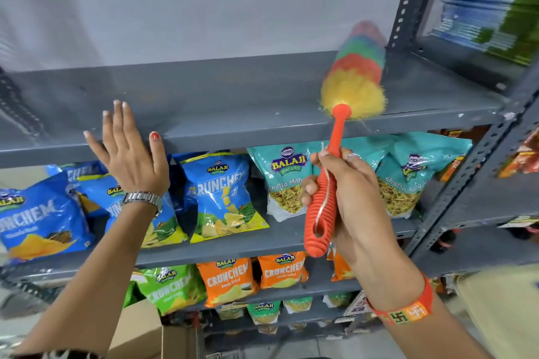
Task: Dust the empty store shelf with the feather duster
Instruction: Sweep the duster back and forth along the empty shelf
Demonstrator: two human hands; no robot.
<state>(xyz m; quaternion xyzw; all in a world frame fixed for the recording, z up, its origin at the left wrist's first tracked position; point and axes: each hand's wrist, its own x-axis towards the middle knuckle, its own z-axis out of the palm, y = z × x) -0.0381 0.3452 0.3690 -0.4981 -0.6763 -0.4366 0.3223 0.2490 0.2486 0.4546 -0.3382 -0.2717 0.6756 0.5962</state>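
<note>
The empty grey metal shelf (221, 96) runs across the upper half of the view. A feather duster (354, 70) with a rainbow-coloured fluffy head lies on the shelf's right part, close to the dark upright post. Its orange ribbed handle hangs down over the shelf's front edge. My right hand (350, 195) is shut around that handle, below the shelf. My left hand (128, 151) is spread flat, fingers apart, against the shelf's front edge at the left, and holds nothing.
Below the empty shelf stand blue snack bags (221, 195) and teal snack bags (288, 181). Orange and green bags (230, 280) fill the lower shelf. A perforated upright post (408, 0) borders the shelf on the right. A cardboard box (140, 329) sits at the bottom left.
</note>
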